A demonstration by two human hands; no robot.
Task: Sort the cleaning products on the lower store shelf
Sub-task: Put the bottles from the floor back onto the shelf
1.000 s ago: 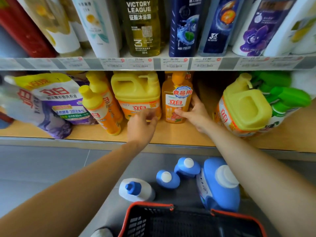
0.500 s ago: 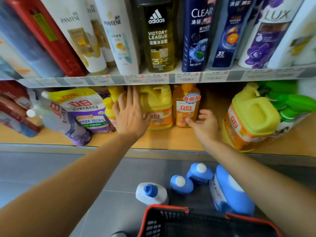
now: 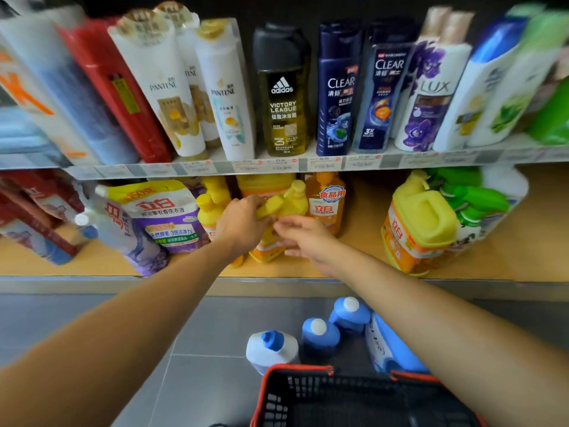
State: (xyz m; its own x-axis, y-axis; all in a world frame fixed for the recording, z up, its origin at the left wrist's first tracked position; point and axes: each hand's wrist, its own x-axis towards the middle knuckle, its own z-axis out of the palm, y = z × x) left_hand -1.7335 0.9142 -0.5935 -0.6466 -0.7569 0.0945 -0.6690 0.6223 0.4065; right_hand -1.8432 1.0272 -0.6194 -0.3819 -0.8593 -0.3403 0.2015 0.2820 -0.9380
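While gripped, left hand point(image 3: 243, 224) on blocky yellow jug point(image 3: 281, 208)

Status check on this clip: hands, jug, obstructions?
Left hand gripping yellow jug by its handle. Right hand open against its front. Orange pump bottle crowds its right.

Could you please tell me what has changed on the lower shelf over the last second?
The left hand went from the yellow jug's label up to its handle and gripped it; the jug now tilts forward. The right hand left the orange bottle and moved to the jug's front. The bottle and pouch stayed put.
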